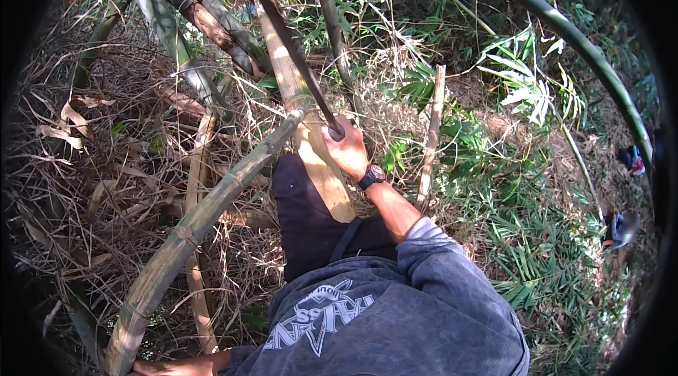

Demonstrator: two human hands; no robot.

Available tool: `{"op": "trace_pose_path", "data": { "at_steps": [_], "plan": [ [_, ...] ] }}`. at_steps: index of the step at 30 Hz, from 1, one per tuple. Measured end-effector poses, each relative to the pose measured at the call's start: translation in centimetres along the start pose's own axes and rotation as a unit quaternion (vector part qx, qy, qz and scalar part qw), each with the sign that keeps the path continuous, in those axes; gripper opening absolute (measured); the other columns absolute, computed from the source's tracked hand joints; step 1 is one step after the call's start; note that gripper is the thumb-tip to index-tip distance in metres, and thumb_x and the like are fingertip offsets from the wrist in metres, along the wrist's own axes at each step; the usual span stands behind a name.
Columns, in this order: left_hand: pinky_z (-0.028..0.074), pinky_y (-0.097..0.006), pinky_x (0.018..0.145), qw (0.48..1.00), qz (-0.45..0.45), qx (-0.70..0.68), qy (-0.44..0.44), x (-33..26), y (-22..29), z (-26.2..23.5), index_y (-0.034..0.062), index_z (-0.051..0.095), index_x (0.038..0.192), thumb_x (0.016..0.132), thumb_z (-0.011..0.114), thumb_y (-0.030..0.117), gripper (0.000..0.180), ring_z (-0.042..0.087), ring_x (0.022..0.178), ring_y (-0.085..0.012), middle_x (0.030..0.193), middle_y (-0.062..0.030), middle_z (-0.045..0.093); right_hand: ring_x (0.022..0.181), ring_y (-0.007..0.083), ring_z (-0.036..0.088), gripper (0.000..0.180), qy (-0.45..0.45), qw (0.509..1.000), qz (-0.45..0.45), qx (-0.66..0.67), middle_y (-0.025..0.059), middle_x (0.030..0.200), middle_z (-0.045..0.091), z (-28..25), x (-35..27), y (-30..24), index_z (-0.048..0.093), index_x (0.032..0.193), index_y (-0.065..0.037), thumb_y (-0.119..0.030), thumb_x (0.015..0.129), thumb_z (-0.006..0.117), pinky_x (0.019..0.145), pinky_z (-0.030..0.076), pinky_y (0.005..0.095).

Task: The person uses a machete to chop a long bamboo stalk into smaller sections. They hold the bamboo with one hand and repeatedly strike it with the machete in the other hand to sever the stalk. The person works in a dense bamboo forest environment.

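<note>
My right hand [346, 150] is closed round the handle of a machete [293, 48], whose long dark blade slants up and to the left. Beneath the blade a thick yellowish bamboo stem [321, 164] runs away from between my legs. A thinner bamboo pole [191, 231] crosses from lower left, its far end against the thick stem beside the blade. At the near end of that pole, my left hand [159, 367] grips it; most of its fingers are behind the pole or cut off by the frame.
Several standing bamboo stems [159, 16] crowd the far left. A green stem [565, 26] arches across the right, and a short cut stump [432, 136] stands right of my hand. Dry litter [92, 185] covers the left ground. Two people [620, 230] are at the far right.
</note>
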State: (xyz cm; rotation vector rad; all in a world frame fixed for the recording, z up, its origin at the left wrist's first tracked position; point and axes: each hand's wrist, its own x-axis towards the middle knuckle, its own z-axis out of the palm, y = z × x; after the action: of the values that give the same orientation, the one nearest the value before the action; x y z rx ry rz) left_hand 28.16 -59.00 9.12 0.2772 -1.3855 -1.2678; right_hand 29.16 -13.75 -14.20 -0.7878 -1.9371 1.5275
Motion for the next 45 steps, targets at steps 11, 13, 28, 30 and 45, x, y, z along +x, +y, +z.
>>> {"op": "trace_pose_path", "data": {
  "at_steps": [11, 13, 28, 30, 45],
  "plan": [
    [0.047, -0.042, 0.095, 1.000, -0.012, -0.009, -0.016, -1.2, -1.0, 0.7, -0.0131, 0.051, 0.115, 0.093, 0.044, 0.029, 0.048, 0.060, 0.102, -0.0297, 0.110, -0.0227, 0.061, 0.057, 0.0333, 0.064, 0.015, -0.261, 0.919, 0.270, 0.119, 0.0243, 0.063, 0.061, -0.6, -0.2, 15.1, 0.061, 0.068, 0.004, -0.011, 0.068, 0.056, 0.054, 0.051, 0.0420],
    [0.047, -0.042, 0.095, 1.000, -0.014, -0.010, -0.016, -1.4, -1.1, 0.8, -0.0132, 0.051, 0.115, 0.093, 0.044, 0.029, 0.048, 0.060, 0.102, -0.0297, 0.110, -0.0228, 0.061, 0.059, 0.0337, 0.064, 0.014, -0.194, 0.959, 0.191, -0.075, 0.0239, 0.064, 0.061, -0.9, -0.6, 13.8, 0.061, 0.069, 0.003, -0.010, 0.069, 0.057, 0.056, 0.051, 0.0413],
    [0.047, -0.042, 0.095, 1.000, -0.019, -0.007, 0.003, -1.4, -2.3, 1.2, -0.0138, 0.051, 0.116, 0.092, 0.044, 0.030, 0.050, 0.060, 0.102, -0.0298, 0.111, -0.0234, 0.060, 0.083, 0.0409, 0.065, 0.022, -0.114, 0.940, 0.099, -0.305, 0.0244, 0.078, 0.065, -0.8, -0.1, 15.7, 0.064, 0.080, 0.004, -0.016, 0.074, 0.056, 0.073, 0.053, 0.0462],
    [0.047, -0.042, 0.095, 1.000, -0.022, 0.003, -0.007, -1.6, -2.5, 0.9, -0.0139, 0.051, 0.116, 0.092, 0.043, 0.030, 0.050, 0.060, 0.102, -0.0299, 0.111, -0.0235, 0.060, 0.058, 0.0299, 0.066, 0.017, -0.168, 0.952, 0.215, -0.137, 0.0181, 0.062, 0.062, -1.2, -0.2, 17.9, 0.064, 0.073, 0.004, -0.011, 0.073, 0.057, 0.050, 0.052, 0.0403],
    [0.047, -0.042, 0.095, 1.000, -0.029, 0.008, -0.008, -1.6, -3.0, 1.1, -0.0145, 0.050, 0.116, 0.092, 0.043, 0.031, 0.052, 0.060, 0.102, -0.0300, 0.112, -0.0241, 0.059, 0.079, 0.0369, 0.067, 0.030, -0.206, 0.903, 0.130, -0.355, 0.0254, 0.080, 0.065, -2.7, 1.4, 12.3, 0.065, 0.085, 0.004, -0.025, 0.077, 0.062, 0.071, 0.053, 0.0429]
  ]
}}
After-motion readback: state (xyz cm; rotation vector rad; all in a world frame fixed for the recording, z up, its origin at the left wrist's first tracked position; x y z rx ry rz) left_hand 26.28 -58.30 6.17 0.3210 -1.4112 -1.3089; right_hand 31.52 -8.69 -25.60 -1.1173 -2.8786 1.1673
